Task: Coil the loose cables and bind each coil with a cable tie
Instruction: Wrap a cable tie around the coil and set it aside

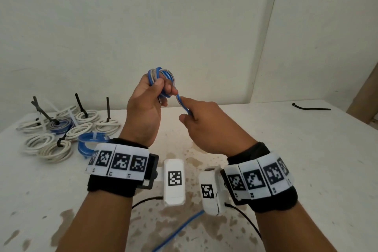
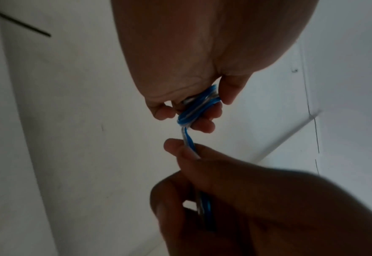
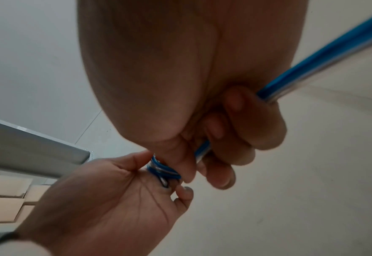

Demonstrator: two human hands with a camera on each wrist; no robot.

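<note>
A blue-and-clear cable (image 1: 162, 76) is wound in a small coil held up above the table. My left hand (image 1: 152, 93) grips that coil (image 2: 199, 105) between thumb and curled fingers. My right hand (image 1: 189, 113) is just right of it, fingers closed round the cable's free length (image 3: 311, 64), which runs on down to a loose tail (image 1: 180, 229) on the table. A short stretch of cable (image 2: 188, 140) spans the gap between the two hands. The coil (image 3: 162, 170) shows partly behind my left thumb in the right wrist view.
Several bound coils, white (image 1: 53, 150) and blue (image 1: 90, 142), lie at the table's left, their tie tails sticking up. One loose black cable tie (image 1: 311, 107) lies at the far right. The white table (image 1: 286, 170) is stained near its middle, with a wall close behind.
</note>
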